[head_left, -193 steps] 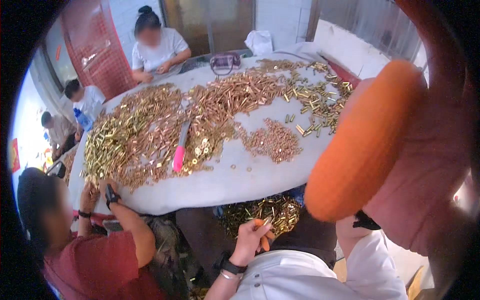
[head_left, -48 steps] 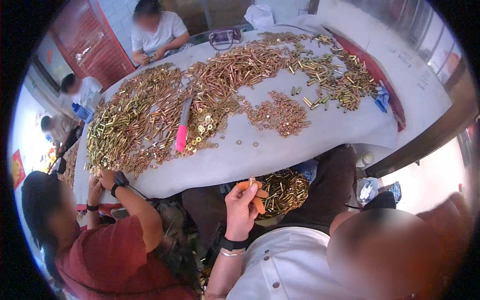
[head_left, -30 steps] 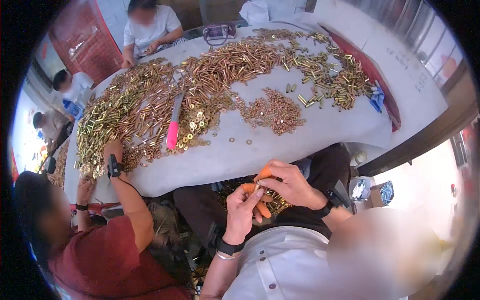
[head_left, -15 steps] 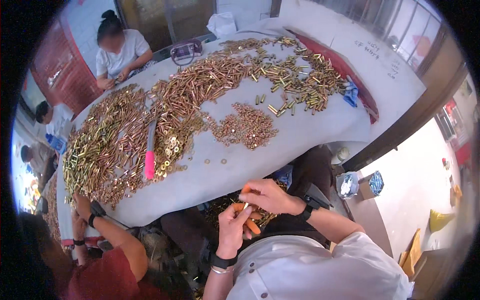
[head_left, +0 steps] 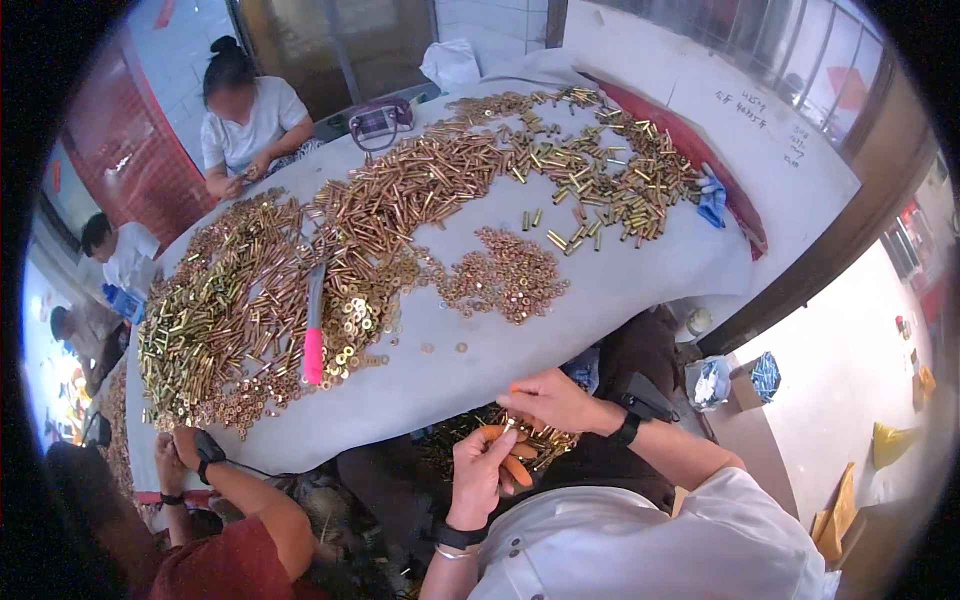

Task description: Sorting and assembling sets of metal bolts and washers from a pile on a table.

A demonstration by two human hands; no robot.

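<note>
In front of my body my two hands meet over a heap of brass-coloured metal parts point(head_left: 450, 440) below the table's near edge. My left hand point(head_left: 482, 480) has orange covers on some fingers and pinches a small shiny metal part point(head_left: 511, 424) between thumb and fingers. Just above it, my right hand point(head_left: 560, 402) is closed, its orange-tipped fingers at the upper end of that part. What the right fingertips hold is hidden.
The grey-covered table point(head_left: 480, 375) carries piles of metal sleeves point(head_left: 430, 185), washers point(head_left: 352, 318) and nuts point(head_left: 505, 278). A pink-handled tool point(head_left: 314, 355) lies among them. A person in red point(head_left: 230, 550) works close on my left; another in white point(head_left: 255, 120) sits across. Open boxes point(head_left: 765, 378) stand right.
The view has shifted, so the table appears lower and farther right. My hands stay together, the right fingers slightly changed in position above the left.
</note>
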